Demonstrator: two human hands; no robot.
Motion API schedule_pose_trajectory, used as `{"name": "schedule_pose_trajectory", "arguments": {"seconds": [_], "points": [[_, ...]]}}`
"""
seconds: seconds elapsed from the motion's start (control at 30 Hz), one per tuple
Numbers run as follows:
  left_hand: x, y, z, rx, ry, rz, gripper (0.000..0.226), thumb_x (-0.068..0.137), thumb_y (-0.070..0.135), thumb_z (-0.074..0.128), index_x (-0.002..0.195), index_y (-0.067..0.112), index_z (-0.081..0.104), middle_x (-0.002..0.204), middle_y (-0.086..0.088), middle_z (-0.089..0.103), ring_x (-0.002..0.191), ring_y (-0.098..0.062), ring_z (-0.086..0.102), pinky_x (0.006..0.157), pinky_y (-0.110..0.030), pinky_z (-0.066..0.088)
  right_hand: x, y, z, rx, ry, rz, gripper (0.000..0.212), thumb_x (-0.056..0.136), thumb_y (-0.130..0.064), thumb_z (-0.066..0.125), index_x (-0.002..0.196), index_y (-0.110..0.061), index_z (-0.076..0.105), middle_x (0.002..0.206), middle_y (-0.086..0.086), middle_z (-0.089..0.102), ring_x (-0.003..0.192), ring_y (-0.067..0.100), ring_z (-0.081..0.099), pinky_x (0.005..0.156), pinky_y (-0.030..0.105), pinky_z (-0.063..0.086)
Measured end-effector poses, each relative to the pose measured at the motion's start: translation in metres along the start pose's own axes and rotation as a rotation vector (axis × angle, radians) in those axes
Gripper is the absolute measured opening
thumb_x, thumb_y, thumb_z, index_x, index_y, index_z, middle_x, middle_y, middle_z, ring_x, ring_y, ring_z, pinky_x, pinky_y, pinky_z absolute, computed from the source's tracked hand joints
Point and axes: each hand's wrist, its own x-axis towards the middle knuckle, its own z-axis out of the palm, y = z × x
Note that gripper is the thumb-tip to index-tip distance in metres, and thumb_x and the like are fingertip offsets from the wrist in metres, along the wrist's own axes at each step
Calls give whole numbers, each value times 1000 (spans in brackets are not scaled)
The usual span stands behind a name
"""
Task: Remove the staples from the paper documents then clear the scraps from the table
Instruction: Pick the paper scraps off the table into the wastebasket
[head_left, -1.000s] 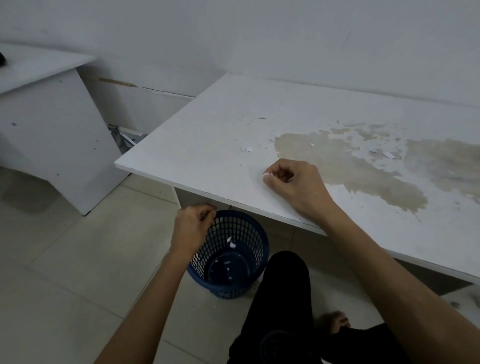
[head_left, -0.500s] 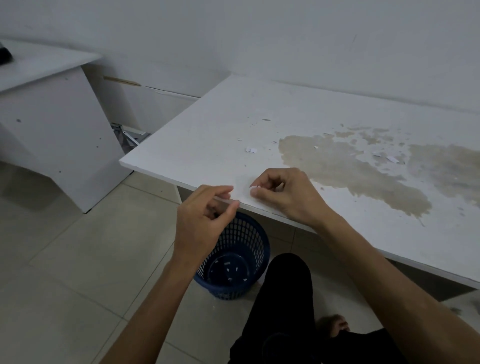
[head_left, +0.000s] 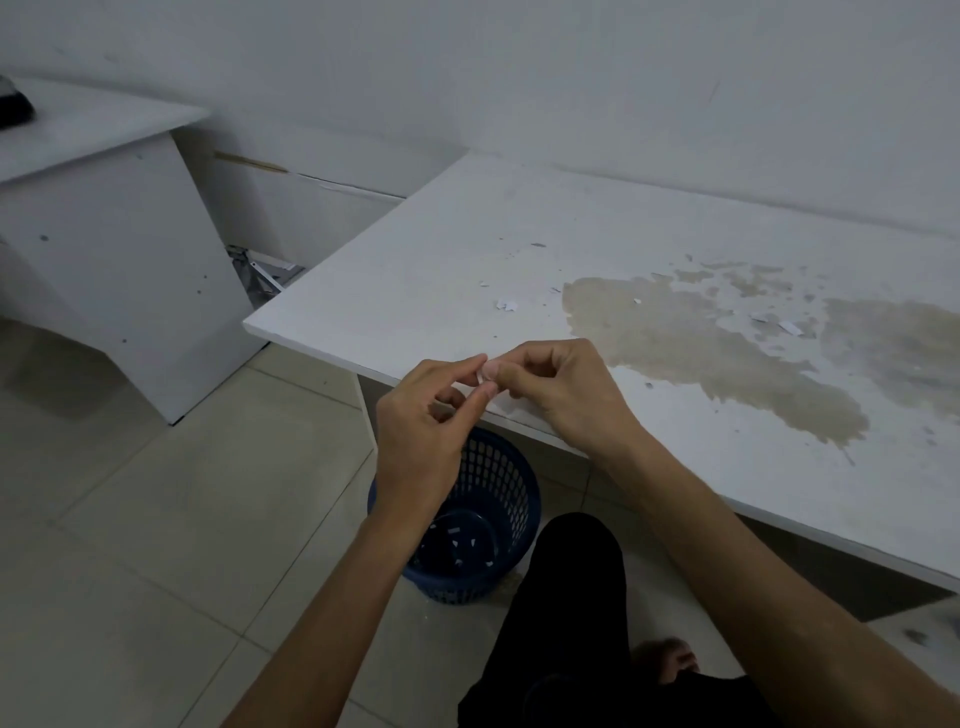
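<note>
- Both hands pinch one small white paper scrap (head_left: 480, 375) at frame centre: left hand (head_left: 422, 436), right hand (head_left: 558, 395).
- Scrap: tiny, pale, over the white table's (head_left: 415, 291) near edge, above the blue plastic mesh wastebasket (head_left: 488, 525).

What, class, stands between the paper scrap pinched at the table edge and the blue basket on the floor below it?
Nothing visible blocks the drop. The paper scrap is pinched where the left hand and right hand meet at the table edge. The blue basket stands open-topped below; only the left hand itself overlaps it in view.
</note>
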Motion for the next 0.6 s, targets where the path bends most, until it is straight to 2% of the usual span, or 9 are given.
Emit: {"name": "schedule_pose_trajectory", "arguments": {"seconds": [0.07,0.17,0.27,0.37,0.43,0.5,0.6], "points": [[1,-1,0,5,40,-26,27,86,30,71,111,19,72,92,9,69,73,-14,67,59,-30,58,-3,-1,3,-66,-21,-4,22,96,-31,62,95,-17,80,86,-10,76,79,-4,66,73,11,47],[4,-2,-2,40,82,-16,19,89,27,70,105,19,73,88,11,70,72,-10,66,60,-18,53,-6,-2,4,-193,-61,-12,24,99,-35,56,108,-27,77,106,-13,74,100,-3,65,83,16,48],[2,-7,-10,133,100,10,10,89,23,69,98,21,73,83,15,68,69,-5,64,60,-8,47,-7,-1,3,-261,0,-42,22,98,-31,60,114,-29,74,109,-11,71,99,2,63,82,17,47],[-12,-22,-26,187,97,12,9,89,21,69,96,27,71,79,18,65,70,-3,63,58,-5,44,-6,2,-3,-264,50,-12,20,97,-30,61,112,-27,74,105,-16,71,93,2,62,80,14,46],[-30,-41,-33,202,64,-16,15,90,25,68,100,35,64,83,18,63,72,-4,62,56,-7,44,-2,4,-7,-263,49,14,17,97,-29,61,105,-27,75,100,-18,72,91,-2,63,79,12,48],[-48,-64,-34,232,13,-93,19,89,33,68,99,42,55,86,18,62,74,-4,62,55,-14,50,6,6,-11,-254,73,15,15,96,-28,61,100,-25,76,95,-19,72,85,-7,62,72,8,46],[-59,-98,-27,343,-79,-204,8,89,37,67,89,36,59,79,18,63,73,-2,61,58,-28,55,23,10,-18,-304,133,15,15,96,-27,61,96,-24,76,87,-16,70,74,-3,59,63,7,43]]}}
